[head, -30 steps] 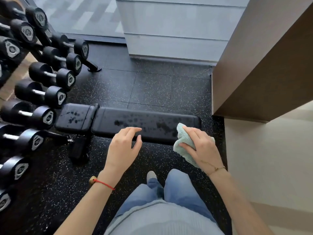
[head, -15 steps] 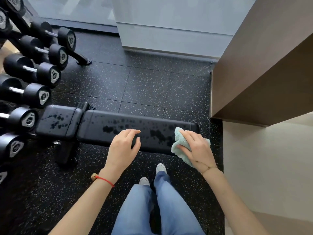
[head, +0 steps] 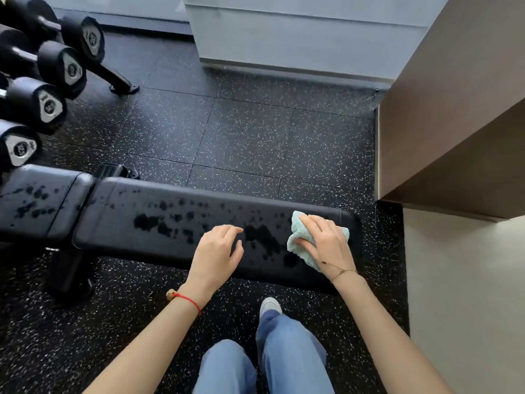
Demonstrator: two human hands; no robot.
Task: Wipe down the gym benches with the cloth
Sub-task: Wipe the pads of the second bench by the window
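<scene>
On one wet bench [head: 159, 223], one cloth [head: 301, 237], two hands: right hand [head: 326, 243], left hand [head: 216, 254].

Gym: dumbbell rack [head: 42, 78], padded bench [head: 176, 223], speckled rubber floor [head: 255, 137].

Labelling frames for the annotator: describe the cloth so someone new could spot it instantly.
Find the long black bench lying across the speckled floor, its pad dotted with wet spots. At its right end, the right hand presses down a crumpled cloth. It is the only pale mint-green, fluffy thing on the black pad; the left hand beside it holds nothing.
</scene>
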